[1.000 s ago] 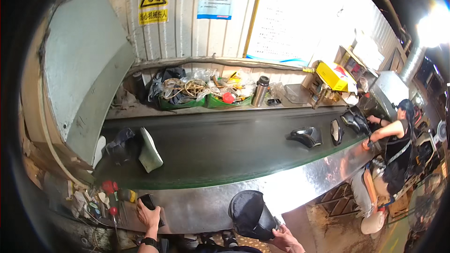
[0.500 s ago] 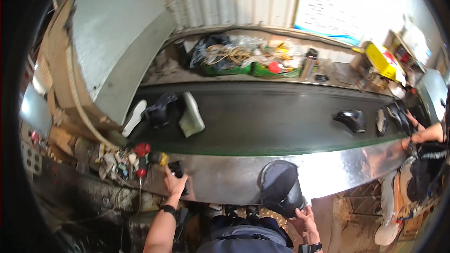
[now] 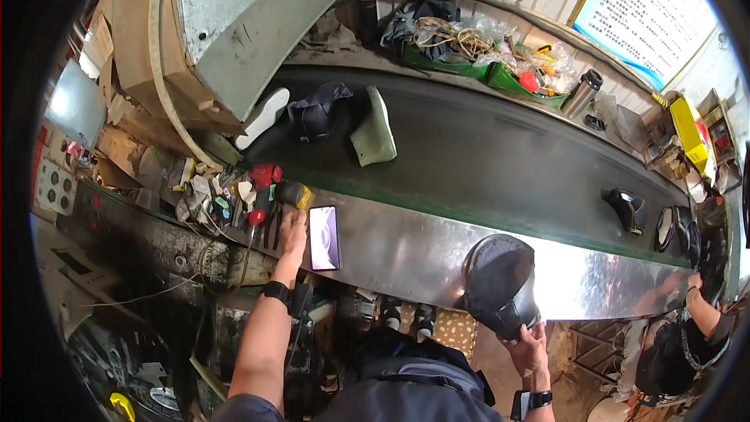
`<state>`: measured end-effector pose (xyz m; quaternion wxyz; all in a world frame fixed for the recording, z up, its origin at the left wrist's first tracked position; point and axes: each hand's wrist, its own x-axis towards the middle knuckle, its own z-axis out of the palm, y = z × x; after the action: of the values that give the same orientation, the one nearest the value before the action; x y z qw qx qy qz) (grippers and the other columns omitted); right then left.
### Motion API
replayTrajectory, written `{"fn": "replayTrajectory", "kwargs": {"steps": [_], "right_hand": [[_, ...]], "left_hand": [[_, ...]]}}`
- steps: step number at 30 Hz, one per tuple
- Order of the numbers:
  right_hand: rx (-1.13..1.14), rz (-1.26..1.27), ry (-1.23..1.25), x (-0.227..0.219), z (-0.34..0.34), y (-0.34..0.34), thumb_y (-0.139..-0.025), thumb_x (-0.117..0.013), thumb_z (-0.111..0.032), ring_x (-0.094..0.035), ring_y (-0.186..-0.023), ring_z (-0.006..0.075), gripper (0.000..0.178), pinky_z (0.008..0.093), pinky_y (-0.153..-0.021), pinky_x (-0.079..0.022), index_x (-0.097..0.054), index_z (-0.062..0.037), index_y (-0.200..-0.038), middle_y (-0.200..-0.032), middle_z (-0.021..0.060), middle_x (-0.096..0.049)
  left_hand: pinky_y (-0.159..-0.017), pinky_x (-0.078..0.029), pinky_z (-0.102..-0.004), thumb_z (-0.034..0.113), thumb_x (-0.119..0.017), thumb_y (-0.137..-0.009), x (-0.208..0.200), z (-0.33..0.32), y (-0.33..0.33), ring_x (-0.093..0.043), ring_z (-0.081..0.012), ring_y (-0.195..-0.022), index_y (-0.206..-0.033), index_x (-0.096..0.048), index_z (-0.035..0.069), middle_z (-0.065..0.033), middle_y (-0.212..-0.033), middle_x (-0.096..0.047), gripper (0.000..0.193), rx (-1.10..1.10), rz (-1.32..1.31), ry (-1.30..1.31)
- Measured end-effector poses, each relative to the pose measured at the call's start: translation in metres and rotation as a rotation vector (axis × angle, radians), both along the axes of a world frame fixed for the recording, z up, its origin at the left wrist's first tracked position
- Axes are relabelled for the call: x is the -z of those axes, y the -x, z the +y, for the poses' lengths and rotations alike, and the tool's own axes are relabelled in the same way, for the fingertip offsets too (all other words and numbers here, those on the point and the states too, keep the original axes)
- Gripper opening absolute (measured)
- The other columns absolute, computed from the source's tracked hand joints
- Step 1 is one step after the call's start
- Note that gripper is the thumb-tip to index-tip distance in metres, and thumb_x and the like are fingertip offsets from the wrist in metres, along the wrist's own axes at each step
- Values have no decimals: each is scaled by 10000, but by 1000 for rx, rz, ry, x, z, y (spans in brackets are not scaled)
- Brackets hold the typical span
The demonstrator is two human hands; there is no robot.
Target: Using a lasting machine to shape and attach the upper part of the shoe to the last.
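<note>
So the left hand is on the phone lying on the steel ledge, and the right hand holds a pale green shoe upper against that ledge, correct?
Not quite. The head view shows the right hand holding a black shoe upper, not a pale green one; the pale green piece lies on the conveyor belt. The left hand is on the phone on the steel ledge.

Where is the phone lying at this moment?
In the head view, the phone lies on the steel ledge at lower left, just right of the left hand, near the green belt edge.

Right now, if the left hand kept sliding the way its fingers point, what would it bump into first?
Probably the yellow-and-black tool just beyond the left hand, then the dark conveyor belt. The phone lies beside the hand, not ahead. Depth is hard to judge.
</note>
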<state>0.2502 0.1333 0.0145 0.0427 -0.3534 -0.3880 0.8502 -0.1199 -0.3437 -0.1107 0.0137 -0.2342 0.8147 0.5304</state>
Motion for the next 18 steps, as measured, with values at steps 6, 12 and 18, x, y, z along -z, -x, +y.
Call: {"fn": "replayTrajectory", "kwargs": {"steps": [6, 12, 18], "right_hand": [[65, -15, 2, -4, -16, -6, -910, -706, -93, -562, -1257, 335, 657, 643, -1021, -447, -368, -152, -1470, -1397, 123, -526], [91, 3, 15, -5, -16, -8, -894, -719, -88, -577, -1219, 327, 674, 649, -1027, -434, -372, -145, -1468, -1357, 121, -542], [86, 3, -8, -6, -11, -9, -889, -724, -94, -568, -1247, 324, 655, 636, -1011, -452, -399, -161, -1453, -1373, 103, -548]], "left_hand": [[-939, -510, -357, 330, -674, -957, -9, 20, -4, -672, -256, -1079, -1324, -604, -1, -146, -1197, -704, 499, -10, -35, -118], [-989, -491, -356, 331, -676, -953, -5, 24, -6, -655, -265, -1149, -1330, -598, -14, -156, -1223, -696, 517, 91, 46, 63], [-974, -498, -353, 293, -720, -918, -23, 32, -3, -657, -265, -1131, -1341, -575, -34, -180, -1204, -694, 554, 44, -1, 44]]}}
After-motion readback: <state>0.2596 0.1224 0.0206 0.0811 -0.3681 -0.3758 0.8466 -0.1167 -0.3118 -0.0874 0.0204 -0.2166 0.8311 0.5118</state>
